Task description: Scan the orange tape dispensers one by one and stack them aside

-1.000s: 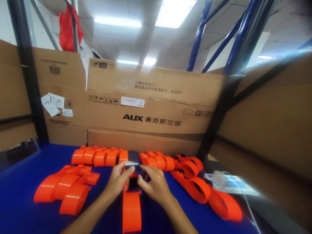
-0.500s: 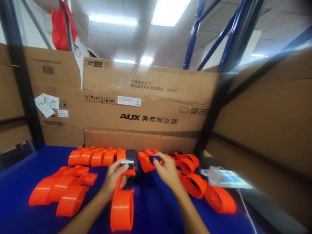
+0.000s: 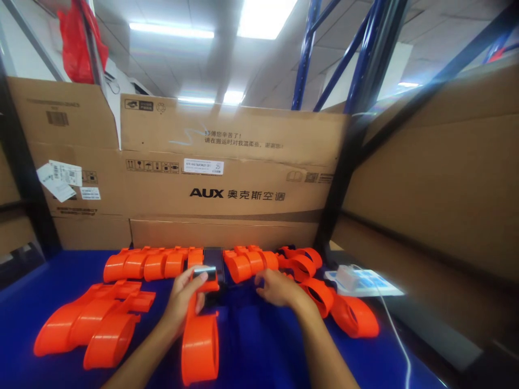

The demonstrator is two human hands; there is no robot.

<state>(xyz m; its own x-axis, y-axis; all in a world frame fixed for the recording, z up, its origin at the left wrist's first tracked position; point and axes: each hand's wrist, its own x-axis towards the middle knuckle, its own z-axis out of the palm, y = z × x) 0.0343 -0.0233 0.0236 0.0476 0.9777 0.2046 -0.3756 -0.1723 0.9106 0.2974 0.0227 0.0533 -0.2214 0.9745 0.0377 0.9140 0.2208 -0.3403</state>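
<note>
Right hand (image 3: pixel 279 288) left orange dispenser (image 3: pixel 200 337), now lowered onto blue table (image 3: pixel 259 346).

A single head-worn camera looks forward and slightly down over a blue worktop (image 3: pixel 259 346), close enough that the wearer's forearms enter from the bottom edge. The AUX carton (image 3: pixel 227 183) stands straight ahead, filling the middle of the frame beyond the worktop. Above the carton, ceiling lights and blue rack posts show; right of it, cardboard walls run toward the camera.
</note>
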